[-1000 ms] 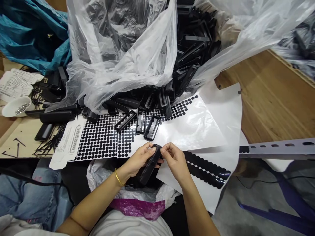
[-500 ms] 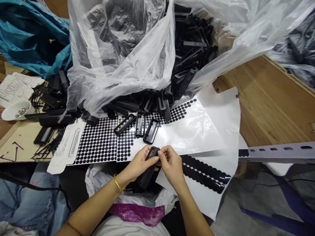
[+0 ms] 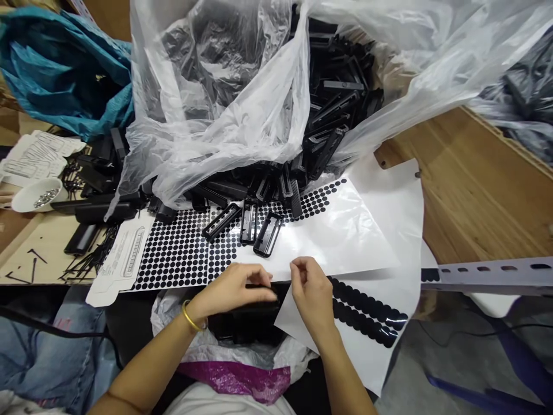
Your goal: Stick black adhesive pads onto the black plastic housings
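My left hand (image 3: 237, 288) is above an open white bag (image 3: 196, 350) in my lap, its thumb and fingers apart with nothing between them. Black plastic pieces (image 3: 246, 324) lie in the bag just below that hand. To the right, over the table's front edge, my right hand (image 3: 313, 297) has its fingers curled together; whatever they hold, if anything, is hidden. Beyond the hands, three slotted black plastic housings (image 3: 268, 234) lie on white sheets of round black stickers (image 3: 175, 248).
A large clear plastic bag (image 3: 224, 135) spills many black housings at the back. On the left are a white bowl (image 3: 38, 195) of small metal parts, a cut card (image 3: 123, 253) and a teal bag (image 3: 64, 69). Another sticker sheet (image 3: 367, 314) hangs over the front edge.
The black housing has left my left hand, which has opened over the lap bag. My right hand has drawn away to the right, and the view has shifted slightly.
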Demonstrator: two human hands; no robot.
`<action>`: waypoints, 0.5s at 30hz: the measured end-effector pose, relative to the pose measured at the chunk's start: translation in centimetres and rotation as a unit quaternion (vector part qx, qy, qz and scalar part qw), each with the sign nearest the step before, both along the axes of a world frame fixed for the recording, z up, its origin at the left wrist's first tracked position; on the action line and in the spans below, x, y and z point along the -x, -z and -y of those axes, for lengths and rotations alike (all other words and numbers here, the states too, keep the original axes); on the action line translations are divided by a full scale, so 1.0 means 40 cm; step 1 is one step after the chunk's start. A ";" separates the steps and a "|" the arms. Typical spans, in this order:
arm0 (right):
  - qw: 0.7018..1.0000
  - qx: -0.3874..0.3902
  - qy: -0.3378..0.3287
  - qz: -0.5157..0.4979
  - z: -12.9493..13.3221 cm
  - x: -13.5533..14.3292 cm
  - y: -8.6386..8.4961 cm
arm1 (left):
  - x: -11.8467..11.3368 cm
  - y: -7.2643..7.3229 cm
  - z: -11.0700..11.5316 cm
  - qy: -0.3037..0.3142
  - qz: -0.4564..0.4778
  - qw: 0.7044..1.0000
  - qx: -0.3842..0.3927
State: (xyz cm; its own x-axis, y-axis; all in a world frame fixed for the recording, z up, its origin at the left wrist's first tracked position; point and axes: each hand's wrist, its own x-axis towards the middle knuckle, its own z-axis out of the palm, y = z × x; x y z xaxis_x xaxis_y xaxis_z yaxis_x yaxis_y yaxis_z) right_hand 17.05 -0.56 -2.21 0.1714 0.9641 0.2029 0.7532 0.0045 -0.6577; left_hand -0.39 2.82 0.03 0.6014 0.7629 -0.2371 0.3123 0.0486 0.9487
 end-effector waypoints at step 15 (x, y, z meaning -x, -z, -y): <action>0.979 0.175 0.058 0.087 -0.244 0.027 -0.007 | -0.065 0.053 -0.120 -0.283 0.063 0.952 -0.095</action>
